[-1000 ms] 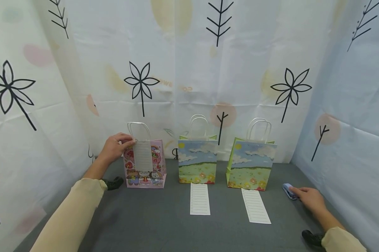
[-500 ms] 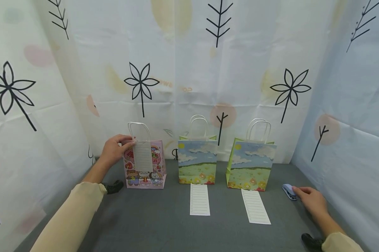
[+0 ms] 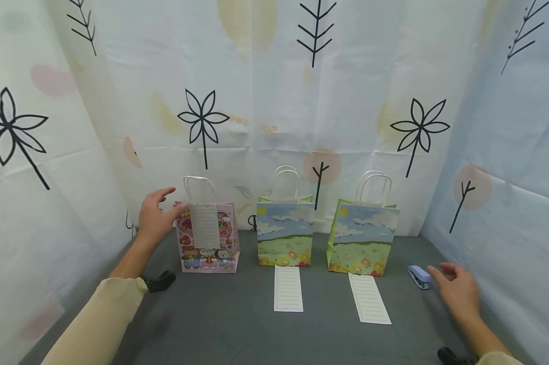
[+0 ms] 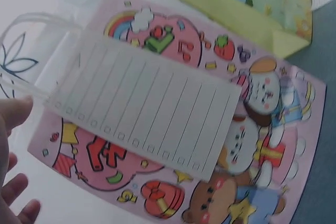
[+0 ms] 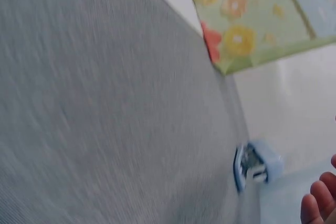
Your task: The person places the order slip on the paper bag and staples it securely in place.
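Note:
A lined paper slip (image 4: 147,103) with small checkboxes hangs at the front of the pink cartoon paper bag (image 3: 229,238), its top end by the white handle. Beside the bag's upper left edge is my left hand (image 3: 155,218), thumb and fingers spread apart with nothing between them. On the right, a blue stapler (image 3: 419,277) rests on the table. My right hand (image 3: 459,291) is just right of it, fingers loosely bent and holding nothing. In the right wrist view the stapler (image 5: 257,166) stands apart from the fingertips (image 5: 320,198).
Two landscape-print paper bags, a middle one (image 3: 285,235) and a right one (image 3: 363,241), stand on the grey table (image 3: 238,324). Before them lie two more lined slips, one in the middle (image 3: 288,289) and one tilted (image 3: 369,299). A patterned curtain (image 3: 265,101) encloses the back and sides.
My left hand has released the slip at the bag's handle and drawn back left, its fingers spreading. My right hand has let go of the stapler, which stays on the table.

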### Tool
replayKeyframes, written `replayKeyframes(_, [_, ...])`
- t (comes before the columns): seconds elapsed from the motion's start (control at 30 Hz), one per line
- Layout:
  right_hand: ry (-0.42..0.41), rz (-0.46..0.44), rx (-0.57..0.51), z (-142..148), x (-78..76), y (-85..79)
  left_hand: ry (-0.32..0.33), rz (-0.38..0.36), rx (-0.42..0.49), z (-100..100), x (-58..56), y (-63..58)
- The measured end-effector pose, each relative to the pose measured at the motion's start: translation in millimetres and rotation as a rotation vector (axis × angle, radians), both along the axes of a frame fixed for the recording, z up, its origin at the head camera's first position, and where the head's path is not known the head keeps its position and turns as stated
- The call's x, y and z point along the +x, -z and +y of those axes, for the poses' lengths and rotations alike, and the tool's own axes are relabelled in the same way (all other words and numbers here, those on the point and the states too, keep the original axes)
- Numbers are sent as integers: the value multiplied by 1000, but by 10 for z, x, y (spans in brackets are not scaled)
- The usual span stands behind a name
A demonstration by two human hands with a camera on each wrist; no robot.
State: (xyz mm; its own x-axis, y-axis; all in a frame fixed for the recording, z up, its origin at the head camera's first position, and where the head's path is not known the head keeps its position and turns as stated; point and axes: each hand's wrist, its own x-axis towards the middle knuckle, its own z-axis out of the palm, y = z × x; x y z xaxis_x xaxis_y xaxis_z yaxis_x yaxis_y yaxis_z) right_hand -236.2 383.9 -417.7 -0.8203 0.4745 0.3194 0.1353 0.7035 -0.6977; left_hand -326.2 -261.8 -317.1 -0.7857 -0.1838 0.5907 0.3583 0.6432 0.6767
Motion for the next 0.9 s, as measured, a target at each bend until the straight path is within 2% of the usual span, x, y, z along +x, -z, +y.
replayKeyframes(0.17, [-2, 93, 36, -158, 83, -51, -42, 53, 132, 59, 160, 16])
replayKeyframes(0.27, [1, 149, 41, -259, 115, -86, -45, 49, 189, 100, 264, 27])
replayKeyframes(0.4, [-1, 240, 60, -357, 138, -97, -36, 22, 211, 168, 375, 81])
replayKeyframes(0.57, [-32, 353, 90, -488, 176, -80, -2, -33, 215, 280, 486, 214])
replayKeyframes(0.73, [-50, 407, 98, -638, 188, -68, 55, -90, 217, 411, 589, 378])
replayKeyframes(0.9, [-89, 444, 79, -773, 149, -42, 133, -153, 256, 540, 614, 572])
